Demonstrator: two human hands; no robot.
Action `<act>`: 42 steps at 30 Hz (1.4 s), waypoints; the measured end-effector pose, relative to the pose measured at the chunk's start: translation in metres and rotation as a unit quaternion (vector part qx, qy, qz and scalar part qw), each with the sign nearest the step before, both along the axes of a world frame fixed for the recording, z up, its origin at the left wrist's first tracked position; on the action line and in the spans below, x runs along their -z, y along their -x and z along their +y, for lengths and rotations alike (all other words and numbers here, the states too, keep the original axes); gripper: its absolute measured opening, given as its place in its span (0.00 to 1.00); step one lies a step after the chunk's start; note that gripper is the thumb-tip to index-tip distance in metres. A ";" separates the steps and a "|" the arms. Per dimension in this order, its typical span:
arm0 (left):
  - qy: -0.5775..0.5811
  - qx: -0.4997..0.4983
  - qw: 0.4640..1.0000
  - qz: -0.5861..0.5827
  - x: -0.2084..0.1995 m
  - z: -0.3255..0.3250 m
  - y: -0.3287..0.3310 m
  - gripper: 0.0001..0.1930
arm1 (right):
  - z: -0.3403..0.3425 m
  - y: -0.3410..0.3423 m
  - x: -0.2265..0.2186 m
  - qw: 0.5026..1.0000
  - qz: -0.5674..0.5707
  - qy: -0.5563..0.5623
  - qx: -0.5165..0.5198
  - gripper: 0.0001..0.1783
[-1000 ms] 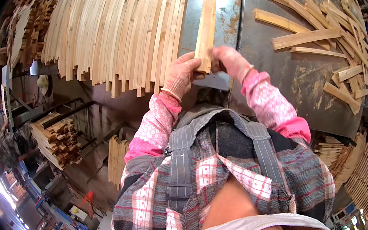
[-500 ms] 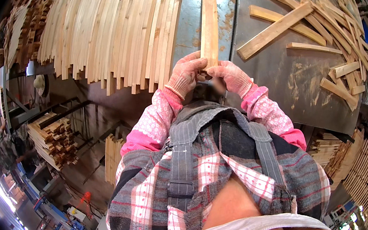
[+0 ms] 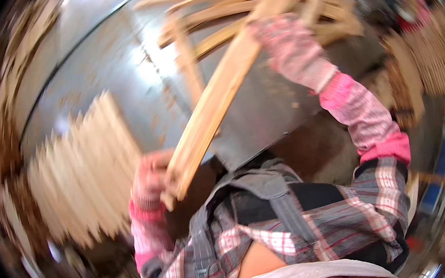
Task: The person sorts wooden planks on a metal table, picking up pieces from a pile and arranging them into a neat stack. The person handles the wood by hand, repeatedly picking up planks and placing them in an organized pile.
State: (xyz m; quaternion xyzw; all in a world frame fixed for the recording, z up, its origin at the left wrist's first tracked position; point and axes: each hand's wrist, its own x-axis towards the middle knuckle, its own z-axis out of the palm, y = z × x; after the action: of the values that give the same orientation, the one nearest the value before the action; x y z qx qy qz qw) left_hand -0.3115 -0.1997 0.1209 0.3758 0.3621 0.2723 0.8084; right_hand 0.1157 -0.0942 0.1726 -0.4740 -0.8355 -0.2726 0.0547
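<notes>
A long, flat wooden board [image 3: 218,98] slants across the space before me, its near end low on the left and its far end up to the right. My left hand [image 3: 153,180], in a pinkish knit glove, is closed round the near end. Higher up, my gloved right hand [image 3: 291,43] grips the board's edge close to its far end; motion blurs its fingers. Beneath the board lies a grey metal tabletop [image 3: 253,119], with another wooden strip [image 3: 187,60] on it partly behind the board.
At the left, a row of wooden strips [image 3: 86,168] lies side by side. Loose, crisscrossed strips [image 3: 214,13] are heaped at the table's far side. More stacked wood [image 3: 438,54] stands at the far right. The table's near edge [image 3: 260,154] runs close in front of me.
My view has swung to the right. The board has turned from pointing straight away to a slant, and my right hand has moved from its near end to its far end.
</notes>
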 end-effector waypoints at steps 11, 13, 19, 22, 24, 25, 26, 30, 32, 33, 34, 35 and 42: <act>0.146 0.091 0.929 -0.328 0.116 0.118 -0.102 0.40 | -0.125 -0.136 0.034 0.983 0.094 0.029 0.154 0.18; 0.125 -0.006 0.964 -0.234 0.076 0.124 -0.233 0.43 | -0.147 -0.216 0.042 0.970 0.113 -0.005 0.214 0.19; 0.087 -0.176 0.980 -0.041 0.084 0.170 -0.421 0.30 | -0.196 -0.494 0.113 0.810 0.398 -0.030 0.430 0.15; 0.140 -0.133 0.981 0.021 0.101 0.149 -0.492 0.26 | -0.217 -0.608 0.167 0.699 0.453 -0.085 0.546 0.18; 0.189 -0.119 0.974 0.048 0.108 0.132 -0.551 0.25 | -0.220 -0.683 0.208 0.594 0.463 -0.087 0.652 0.20; 0.211 -0.104 0.970 0.059 0.108 0.126 -0.579 0.24 | -0.224 -0.722 0.230 0.542 0.459 -0.085 0.699 0.22; 0.208 -0.101 0.964 0.130 0.103 0.121 -0.604 0.21 | -0.222 -0.756 0.251 0.505 0.464 -0.062 0.725 0.22; 0.202 -0.085 0.936 0.277 0.119 0.111 -0.637 0.19 | -0.168 -0.838 0.339 0.401 0.478 0.000 0.782 0.23; 0.138 -0.078 0.938 0.309 0.127 0.093 -0.631 0.18 | -0.123 -0.851 0.394 0.427 0.465 0.073 0.772 0.23; 0.100 -0.103 0.933 0.330 0.117 0.080 -0.637 0.17 | -0.111 -0.859 0.420 0.470 0.449 0.122 0.750 0.23; 0.124 -0.117 0.932 0.319 0.117 0.078 -0.648 0.16 | -0.121 -0.861 0.440 0.508 0.415 0.171 0.735 0.22; 0.136 -0.146 0.929 0.312 0.108 0.091 -0.667 0.16 | -0.125 -0.858 0.468 0.546 0.385 0.219 0.711 0.22; 0.089 -0.138 0.890 0.425 0.124 0.077 -0.630 0.19 | -0.191 -0.889 0.522 0.676 0.155 0.366 0.621 0.22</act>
State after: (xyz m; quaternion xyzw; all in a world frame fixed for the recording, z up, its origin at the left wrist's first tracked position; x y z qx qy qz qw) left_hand 0.3181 -0.1232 -0.0035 0.3286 0.7422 0.1624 0.5610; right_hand 1.0046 -0.2849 -0.3492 -0.9013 -0.3615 0.1612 -0.1761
